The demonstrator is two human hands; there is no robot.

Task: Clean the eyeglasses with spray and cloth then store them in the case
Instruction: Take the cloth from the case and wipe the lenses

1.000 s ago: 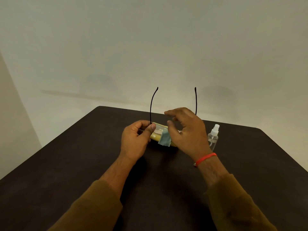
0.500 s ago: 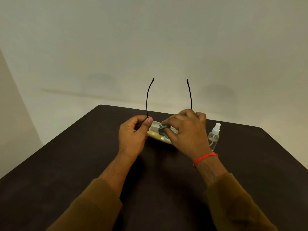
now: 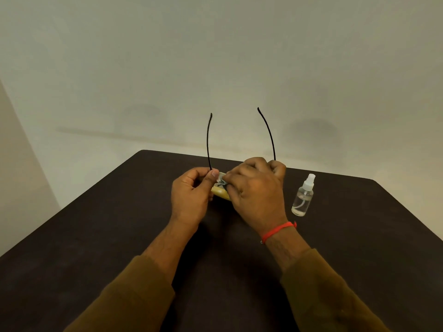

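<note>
Dark brown table (image 3: pixel 96 236) under a plain pale wall (image 3: pixel 215 56), head view, and both hands are working right at the middle of it.

The eyeglasses (image 3: pixel 208 144) are up off the surface between the two hands. Their two thin black temple arms stand open and point toward 12 o'clock, the left one nearly straight, the right one leaning to 11. The front of the frame and the lenses are almost wholly hidden behind the fingers.

The left hand (image 3: pixel 191 200) pinches the frame at the base of the left temple arm, thumb pressed against curled fingers. The right hand (image 3: pixel 256 195) is curled tight, knuckles up, pinching a small pale blue-grey cloth (image 3: pixel 221 182) against the front of the glasses. Only a crumpled corner of that cloth peeks out between the hands.

Just below them, a yellow case (image 3: pixel 220 193) lies on the table, mostly covered; whether it touches the glasses I cannot tell.

Over at 3 o'clock of the hands, apart from them, a small clear spray bottle (image 3: pixel 302 200) stands upright with a white nozzle and its tube showing through. Any lettering on it cannot be made out.

A red thread bracelet (image 3: pixel 278 230) rings the right wrist, and brown sleeves (image 3: pixel 134 295) cover both forearms at 6 o'clock.
</note>
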